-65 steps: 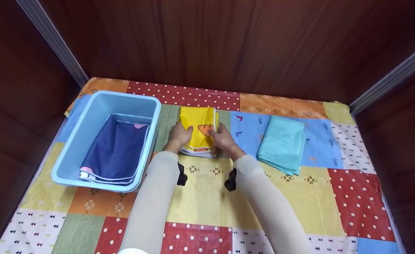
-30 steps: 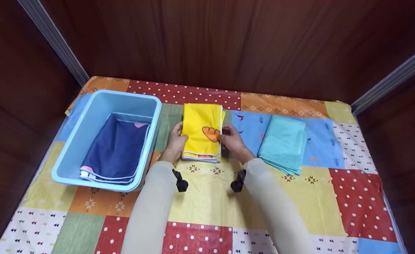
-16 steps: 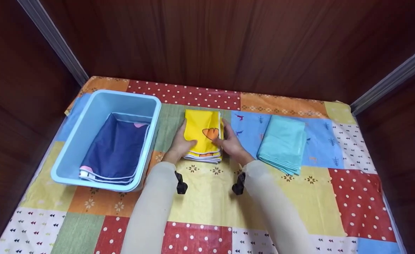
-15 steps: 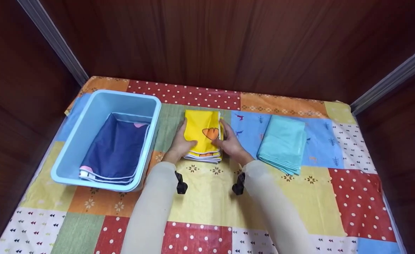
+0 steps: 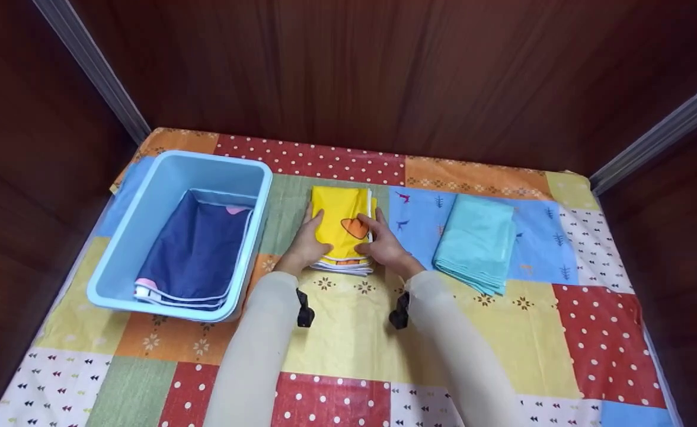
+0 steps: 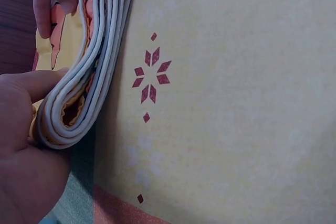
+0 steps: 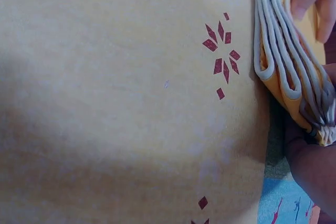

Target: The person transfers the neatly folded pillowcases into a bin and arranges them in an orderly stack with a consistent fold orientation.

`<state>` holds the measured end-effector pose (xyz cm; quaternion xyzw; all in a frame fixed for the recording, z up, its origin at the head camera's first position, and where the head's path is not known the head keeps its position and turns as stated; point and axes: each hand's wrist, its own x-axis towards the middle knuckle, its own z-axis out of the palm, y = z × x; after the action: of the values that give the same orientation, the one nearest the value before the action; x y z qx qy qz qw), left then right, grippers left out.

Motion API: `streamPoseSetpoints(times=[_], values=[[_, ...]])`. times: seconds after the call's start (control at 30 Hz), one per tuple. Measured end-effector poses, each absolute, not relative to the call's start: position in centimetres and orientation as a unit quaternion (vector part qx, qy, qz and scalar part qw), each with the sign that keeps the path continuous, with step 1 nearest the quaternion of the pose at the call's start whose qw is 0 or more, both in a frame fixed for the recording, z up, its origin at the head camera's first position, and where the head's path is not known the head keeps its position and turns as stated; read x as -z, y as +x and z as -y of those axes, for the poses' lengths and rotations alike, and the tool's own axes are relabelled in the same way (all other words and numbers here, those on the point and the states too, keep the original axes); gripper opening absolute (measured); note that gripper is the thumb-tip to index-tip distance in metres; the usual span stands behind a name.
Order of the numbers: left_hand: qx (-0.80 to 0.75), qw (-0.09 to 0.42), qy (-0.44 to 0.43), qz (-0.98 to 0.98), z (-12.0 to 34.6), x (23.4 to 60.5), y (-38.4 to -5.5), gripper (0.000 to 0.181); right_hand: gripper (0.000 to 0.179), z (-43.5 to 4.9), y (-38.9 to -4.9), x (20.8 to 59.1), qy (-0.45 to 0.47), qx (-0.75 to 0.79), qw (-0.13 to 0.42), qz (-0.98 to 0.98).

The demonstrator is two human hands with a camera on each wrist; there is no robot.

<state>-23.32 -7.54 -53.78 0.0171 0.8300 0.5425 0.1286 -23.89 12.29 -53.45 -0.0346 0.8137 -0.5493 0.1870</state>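
A folded yellow cloth [image 5: 338, 207] with white edging and an orange print lies in the middle of the table in the head view. My left hand [image 5: 306, 243] grips its left side, thumb on top near the front edge. From the right, my right hand [image 5: 386, 244] grips the opposite side, also with its thumb on top. In the left wrist view, stacked layers of the cloth [image 6: 107, 51] curve round at the fold beside my left hand [image 6: 26, 166]. The right wrist view shows the layers [image 7: 278, 51] bunched at my right hand [image 7: 315, 166]. Fingers underneath are hidden.
A light blue plastic basket [image 5: 106, 261] stands at left, holding a folded navy cloth [image 5: 197, 249] with white edging. To the right lies a folded turquoise cloth [image 5: 476, 237]. A patchwork tablecloth [image 5: 348, 344] covers the table; brown wood panels [image 5: 348, 71] rise behind and at both sides.
The yellow cloth looked larger and nearer the camera one second ago, then came lower. Since then both thumbs have moved toward its front edge, and fingers have come onto its top.
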Motion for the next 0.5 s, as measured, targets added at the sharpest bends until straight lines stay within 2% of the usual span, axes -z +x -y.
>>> streamPoseSetpoints(times=[0.5], values=[[-0.564, 0.158, -0.008, -0.81, 7.35, 52.78, -23.51, 0.083, 0.069, -12.44, -24.28, 52.99, 0.022, 0.585, 0.205, -0.784]])
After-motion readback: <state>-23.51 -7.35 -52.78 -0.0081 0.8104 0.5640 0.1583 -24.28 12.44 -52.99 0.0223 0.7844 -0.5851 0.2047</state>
